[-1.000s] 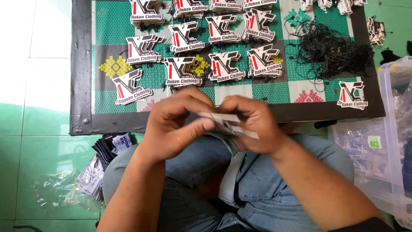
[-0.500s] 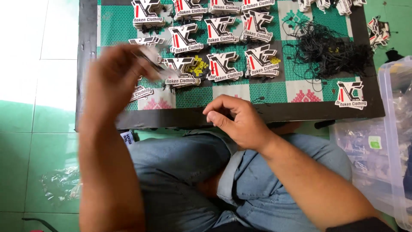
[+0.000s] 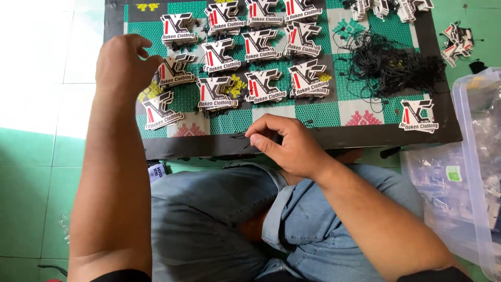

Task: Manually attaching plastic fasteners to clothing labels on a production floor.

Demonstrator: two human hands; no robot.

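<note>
The left hand (image 3: 125, 65), fingers loosely curled, sets a tag on the stack (image 3: 175, 70) at the mat's (image 3: 365, 112) left, while the right hand (image 3: 287, 143) pinches a black string (image 3: 237, 137) at the near edge, seemingly for another tag.

A tangle of black strings (image 3: 389, 65) lies near the far right corner of a green patterned mat (image 3: 313, 112). A clear plastic bin (image 3: 482, 156) sits on the green tiled floor (image 3: 31, 172) off the mat's right edge, with clear plastic bags (image 3: 436, 177) just beside it.
</note>
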